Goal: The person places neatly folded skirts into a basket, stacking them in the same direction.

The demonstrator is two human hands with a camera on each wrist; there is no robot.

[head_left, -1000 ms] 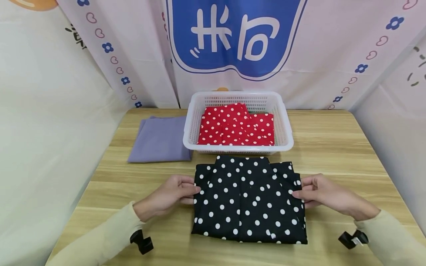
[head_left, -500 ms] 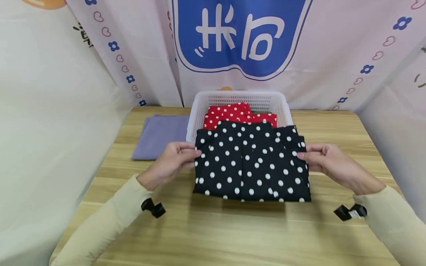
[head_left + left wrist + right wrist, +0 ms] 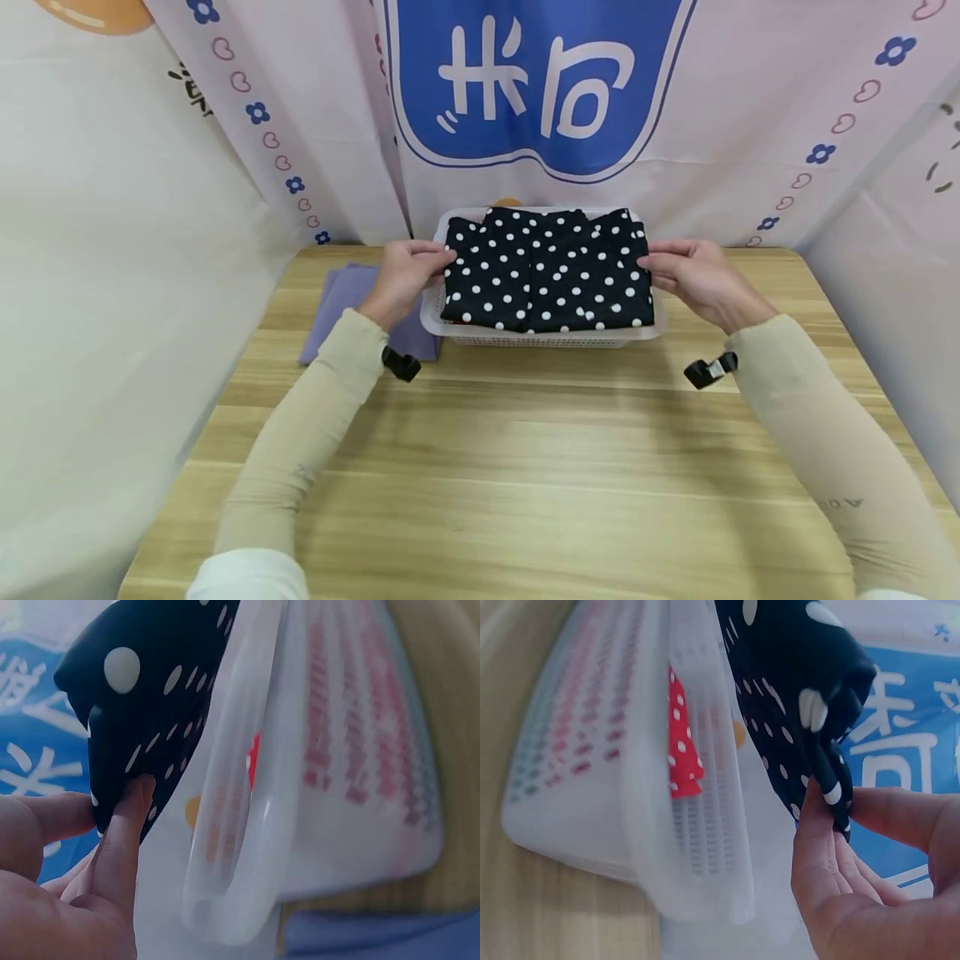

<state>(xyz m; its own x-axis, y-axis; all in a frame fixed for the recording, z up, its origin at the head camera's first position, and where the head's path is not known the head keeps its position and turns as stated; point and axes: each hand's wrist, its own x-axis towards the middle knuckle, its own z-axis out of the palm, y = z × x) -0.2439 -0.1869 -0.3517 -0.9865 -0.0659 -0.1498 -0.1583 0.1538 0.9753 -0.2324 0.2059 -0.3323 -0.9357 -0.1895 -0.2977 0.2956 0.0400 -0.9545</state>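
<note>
A folded black cloth with white polka dots (image 3: pixel 551 275) hangs level over the white plastic basket (image 3: pixel 542 338), hiding most of its inside. My left hand (image 3: pixel 405 275) pinches the cloth's left edge between thumb and fingers. On the other side my right hand (image 3: pixel 699 279) pinches the right edge the same way. Both wrist views show the cloth above the basket rim, with a gap beneath it. Red polka-dot cloth (image 3: pixel 681 742) shows inside the basket in the right wrist view.
A folded purple cloth (image 3: pixel 412 337) lies left of the basket, partly behind my left hand and wrist. The wooden table (image 3: pixel 540 467) extends toward me. A printed curtain (image 3: pixel 720 183) hangs just behind the basket.
Both hands have lifted the black polka-dot cloth off the table and carried it forward, from in front of the basket to above it. The red cloth has become covered in the head view.
</note>
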